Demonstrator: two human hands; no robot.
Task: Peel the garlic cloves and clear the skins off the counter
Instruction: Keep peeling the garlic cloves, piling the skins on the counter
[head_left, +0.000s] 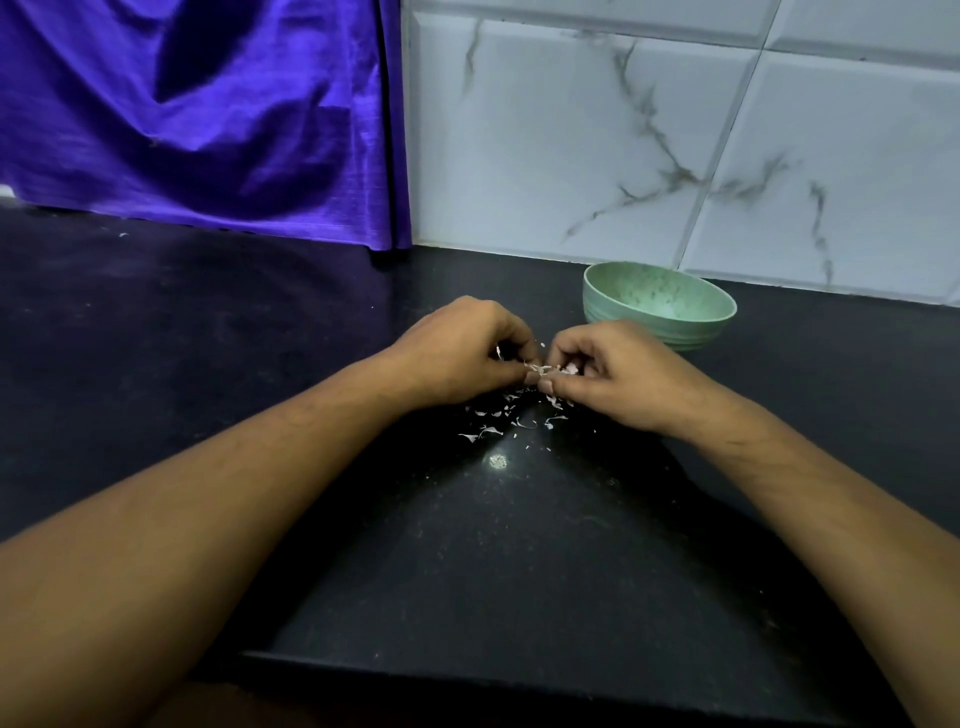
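Along the bottom of the frame, the front edge of a dark speckled counter (519, 545) is running across, and two bare forearms are reaching up over it from the lower corners, converging toward the middle. Between them, a small bright glint of light (497, 461) is showing on the counter surface. Just above that glint, a scatter of thin white garlic skins (498, 421) is lying loose on the counter, spreading out beneath both hands.

At the centre of the frame, the hands are meeting fingertip to fingertip. The left hand (457, 353) is curling its fingers inward and pinching one end of a garlic clove (543, 371), with a shred of skin sticking out near its fingers. The right hand (618, 374) is likewise curling in, its thumb and fingertips gripping the other end of the same clove. The clove is being held slightly above the counter, directly over the skins, and it is mostly hidden by the fingers.

Just beyond the right hand, right of centre, a pale green speckled bowl (660, 296) is standing upright on the counter; what it is holding cannot be made out. Behind it, a white marbled tile wall (571, 130) is filling the upper right, and a purple cloth (208, 104) is hanging down to the counter in the upper left.
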